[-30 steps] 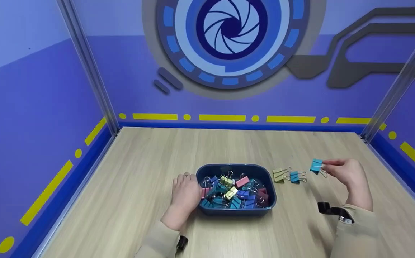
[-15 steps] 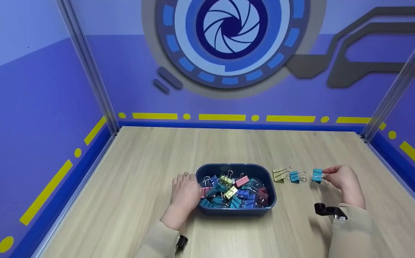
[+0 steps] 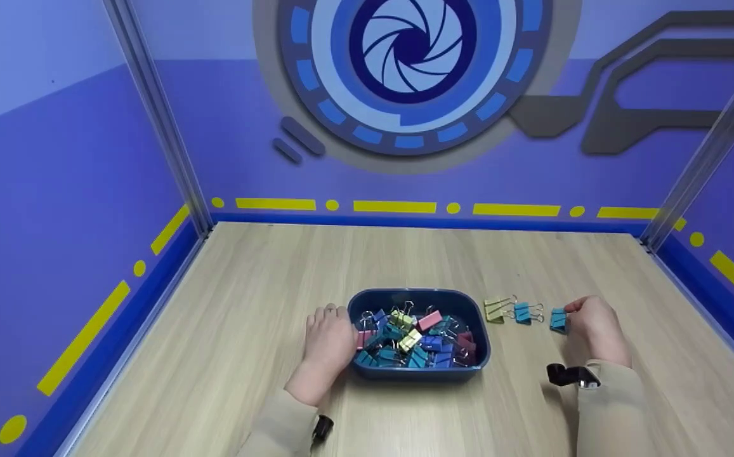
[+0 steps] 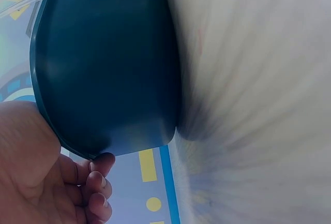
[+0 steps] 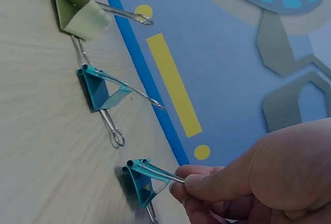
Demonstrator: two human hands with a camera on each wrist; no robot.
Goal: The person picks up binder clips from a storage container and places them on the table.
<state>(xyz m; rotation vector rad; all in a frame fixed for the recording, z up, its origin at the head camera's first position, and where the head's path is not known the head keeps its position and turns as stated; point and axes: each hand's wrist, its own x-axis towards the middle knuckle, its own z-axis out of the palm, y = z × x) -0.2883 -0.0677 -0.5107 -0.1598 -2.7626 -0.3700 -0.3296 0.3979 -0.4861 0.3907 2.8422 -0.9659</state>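
Observation:
My right hand (image 3: 600,330) pinches the wire handle of a teal binder clip (image 5: 139,182) between thumb and fingertips, low over the table. To the left of that clip stand another teal binder clip (image 3: 523,313) and a yellow one (image 3: 495,311), roughly in a row. My left hand (image 3: 330,335) grips the left rim of a dark blue box (image 3: 414,375). In the left wrist view its fingers (image 4: 103,166) curl under the rim at a corner. Inside the box lies a heap of binder clips (image 3: 410,339) in yellow, pink, teal, blue and dark red.
The wooden table (image 3: 265,266) meets a blue printed back wall (image 3: 227,139) and side panels. Metal posts (image 3: 160,120) stand at the back corners. A black wrist strap mount (image 3: 568,374) sits at the right sleeve.
My right hand has come down and slightly left with the teal binder clip, bringing it to the table beside the other two. My left hand stays on the box.

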